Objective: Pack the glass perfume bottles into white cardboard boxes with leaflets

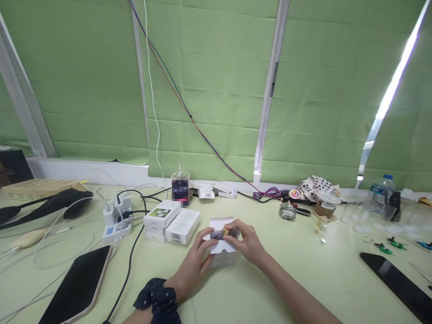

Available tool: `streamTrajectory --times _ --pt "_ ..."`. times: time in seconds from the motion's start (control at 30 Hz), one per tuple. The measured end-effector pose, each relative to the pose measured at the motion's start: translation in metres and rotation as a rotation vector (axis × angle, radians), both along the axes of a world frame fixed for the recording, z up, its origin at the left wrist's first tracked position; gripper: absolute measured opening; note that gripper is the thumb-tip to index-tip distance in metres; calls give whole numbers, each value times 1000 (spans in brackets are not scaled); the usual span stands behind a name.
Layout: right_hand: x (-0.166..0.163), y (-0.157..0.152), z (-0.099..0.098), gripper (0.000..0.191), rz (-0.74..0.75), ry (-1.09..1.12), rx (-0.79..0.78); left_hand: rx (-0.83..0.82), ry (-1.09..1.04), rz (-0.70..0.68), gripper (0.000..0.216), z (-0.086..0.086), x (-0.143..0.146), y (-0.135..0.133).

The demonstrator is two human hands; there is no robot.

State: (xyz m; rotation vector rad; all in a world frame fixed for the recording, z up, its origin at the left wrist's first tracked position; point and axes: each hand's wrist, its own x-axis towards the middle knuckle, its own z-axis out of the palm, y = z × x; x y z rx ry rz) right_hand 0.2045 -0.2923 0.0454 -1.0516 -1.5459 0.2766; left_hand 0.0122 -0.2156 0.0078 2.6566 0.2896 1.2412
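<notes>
Just right of the middle of the desk, an opened small white box [223, 247] has its flaps up. My left hand [194, 261] grips its left side, thumb and fingers closed on the cardboard. At the opening, my right hand [249, 240] pinches a small gold-coloured piece [226, 231] between thumb and fingers. Something grey shows inside the box around that piece, too small to make out. Several closed white boxes [183, 226] stand to the left of my left hand, some of them stacked.
A tablet [79, 283] and a black cable [130, 265] lie at the left, near a power strip [116, 230]. Behind stands a drink cup [181, 189]. On the right are a glass jar [287, 211], a black phone-like slab [398, 283] and a water bottle [381, 193].
</notes>
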Motion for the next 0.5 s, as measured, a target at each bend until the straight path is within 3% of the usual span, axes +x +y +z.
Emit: streamTrajectory --times 0.3,0.4,0.5 --pt "-3 4 -2 7 62 -35 97 0 -2 -9 38 -1 1 1" --pt "-1 1 1 15 68 -75 59 -7 -6 -9 36 1 1 0" --pt "6 -4 6 19 165 -74 -18 -33 -27 -26 36 1 3 0"
